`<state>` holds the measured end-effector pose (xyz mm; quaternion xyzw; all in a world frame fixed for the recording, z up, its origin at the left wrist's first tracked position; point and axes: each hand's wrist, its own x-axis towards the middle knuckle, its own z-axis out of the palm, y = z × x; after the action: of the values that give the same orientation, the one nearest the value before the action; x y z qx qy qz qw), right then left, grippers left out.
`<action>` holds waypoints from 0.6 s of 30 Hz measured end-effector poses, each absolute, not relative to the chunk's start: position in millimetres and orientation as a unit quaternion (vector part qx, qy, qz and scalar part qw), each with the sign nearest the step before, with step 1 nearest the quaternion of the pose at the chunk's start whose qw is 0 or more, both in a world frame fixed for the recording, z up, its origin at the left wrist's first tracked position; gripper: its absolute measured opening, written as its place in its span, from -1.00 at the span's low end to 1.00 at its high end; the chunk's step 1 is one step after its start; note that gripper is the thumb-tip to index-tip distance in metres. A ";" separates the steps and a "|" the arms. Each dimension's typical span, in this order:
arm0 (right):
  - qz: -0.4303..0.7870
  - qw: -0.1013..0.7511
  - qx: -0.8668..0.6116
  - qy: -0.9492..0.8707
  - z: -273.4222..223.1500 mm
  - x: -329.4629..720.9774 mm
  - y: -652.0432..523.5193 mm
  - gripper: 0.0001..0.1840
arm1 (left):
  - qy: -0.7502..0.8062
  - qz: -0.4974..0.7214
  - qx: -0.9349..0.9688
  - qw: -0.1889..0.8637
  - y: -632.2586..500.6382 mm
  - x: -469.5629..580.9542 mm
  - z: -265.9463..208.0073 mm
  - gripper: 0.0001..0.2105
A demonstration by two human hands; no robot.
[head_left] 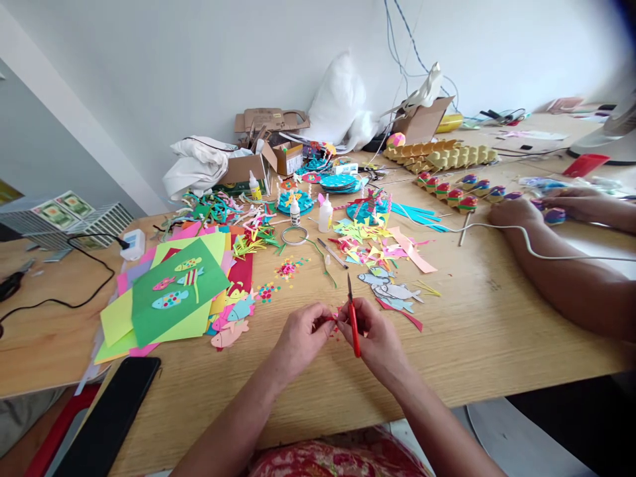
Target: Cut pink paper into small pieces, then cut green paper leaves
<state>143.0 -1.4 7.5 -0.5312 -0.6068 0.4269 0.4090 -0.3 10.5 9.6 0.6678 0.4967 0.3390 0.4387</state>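
Between fingers (322, 326), red scrap (334, 318) mostly hidden

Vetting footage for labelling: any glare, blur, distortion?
Head view: soft light on the pale wooden table; washed-out patch, perhaps glare, beside a co-worker's forearm; dark top right corner; wide-angle stretch toward the edges; red-handled metal scissors in the right hand read clearly, small red scrap at the left hand barely.

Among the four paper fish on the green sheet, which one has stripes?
The striped fish just below the yellow fish: its body has red-and-white bands. The blue fish has dots, and the pink fish shows no such bands.
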 end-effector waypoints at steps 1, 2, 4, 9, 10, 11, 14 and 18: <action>0.424 0.412 -0.530 -0.608 9.5 143.2 -3.0 -0.89 | 0.495 0.342 0.659 0.452 10.4 -0.6 9.4 -0.91; 0.419 0.409 -0.529 -0.614 11.1 143.4 -5.2 -0.89 | 0.491 0.348 0.640 0.479 10.1 -0.9 9.5 -0.90; 0.402 0.385 -0.526 -0.643 11.9 143.9 -11.0 -0.87 | 0.478 0.368 0.578 0.549 9.0 -1.8 11.3 -0.87; 0.335 0.318 -0.531 -0.710 1.5 144.0 -25.8 -0.80 | 0.449 0.450 0.470 0.612 5.1 -2.8 20.9 -0.84; 0.324 0.310 -0.535 -0.717 -0.7 143.8 -27.5 -0.80 | 0.445 0.457 0.470 0.610 4.6 -2.5 22.2 -0.85; 0.315 0.305 -0.536 -0.722 -2.3 143.6 -28.7 -0.80 | 0.443 0.458 0.472 0.608 4.3 -2.1 23.1 -0.85; 0.303 0.301 -0.534 -0.730 -3.5 142.7 -29.5 -0.82 | 0.443 0.449 0.484 0.606 4.0 -0.1 23.8 -0.84; 0.303 0.302 -0.537 -0.727 -2.2 141.8 -28.5 -0.81 | 0.447 0.433 0.502 0.600 4.1 1.8 21.7 -0.85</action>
<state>141.8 -28.5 -2.2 -0.5372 -0.7273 0.3026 0.3016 1.8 4.1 21.7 0.5023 0.4471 0.4328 0.6004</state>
